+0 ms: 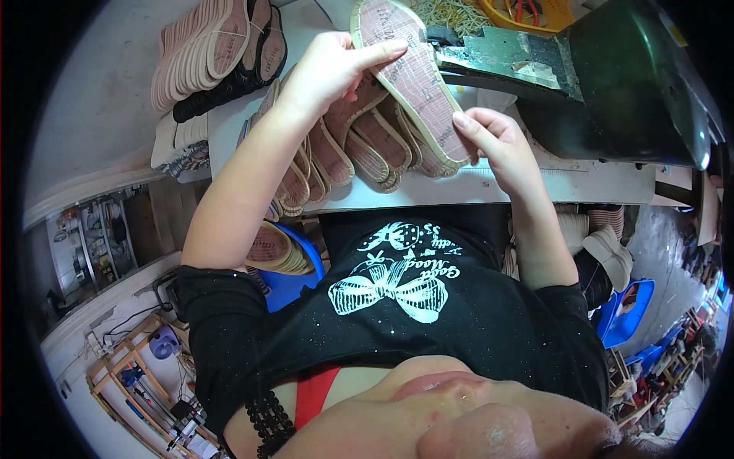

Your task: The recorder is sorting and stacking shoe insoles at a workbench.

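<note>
A pinkish woven insole [420, 92] with a pale bound rim is held between my two hands. My left hand [325, 73] grips its far end, thumb lying across the top face. At the near end, my right hand [493, 138] pinches the edge between thumb and fingers. The insole's right edge is close beside a dark green machine [634, 84] with a worn flat arm [512, 57]; whether they touch I cannot tell. Beneath the held piece, several similar bound insoles [367, 153] lie overlapping on the white table [489, 191].
Stacked insoles [199, 57] and a black bundle [229, 96] stand at the far left. Pale cord-like strips [451, 15] lie behind the insole, near a yellow basket [562, 19] of tools. A blue container [302, 252] holds more insoles below the table; another blue container [627, 314] is at right.
</note>
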The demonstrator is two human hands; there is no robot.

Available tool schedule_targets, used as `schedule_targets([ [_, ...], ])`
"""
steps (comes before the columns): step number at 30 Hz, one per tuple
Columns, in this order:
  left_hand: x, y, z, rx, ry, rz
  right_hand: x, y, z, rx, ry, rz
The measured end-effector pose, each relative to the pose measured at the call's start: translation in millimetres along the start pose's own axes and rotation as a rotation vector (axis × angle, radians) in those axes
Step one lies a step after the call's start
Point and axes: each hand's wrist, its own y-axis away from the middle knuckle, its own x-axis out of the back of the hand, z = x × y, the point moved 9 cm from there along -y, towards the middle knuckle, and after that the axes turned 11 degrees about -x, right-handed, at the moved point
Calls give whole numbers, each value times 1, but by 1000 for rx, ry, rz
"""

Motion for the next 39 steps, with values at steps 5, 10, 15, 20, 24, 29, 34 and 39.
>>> schedule_targets([
  [5,7,-23,-17,10,80,-37,-12,-2,-7,39,57,82],
  [10,16,-24,-24,54,174,-58,-34,0,-14,50,-37,14],
  [15,43,73,-8,-140,510,184,-85,55,-25,106,145,-40],
  [20,131,151,-78,-162,67,774,-108,33,-17,130,144,-80],
  [24,164,195,-207,496,-770,662,-114,-1,-5,229,817,130],
  [29,151,215,-224,274,-551,788,-113,17,17,85,494,-12],
  [34,179,235,-254,475,-460,773,-103,29,28,16,525,-80],
  [39,183,248,-197,386,-791,750,-67,43,48,-123,412,-52],
])
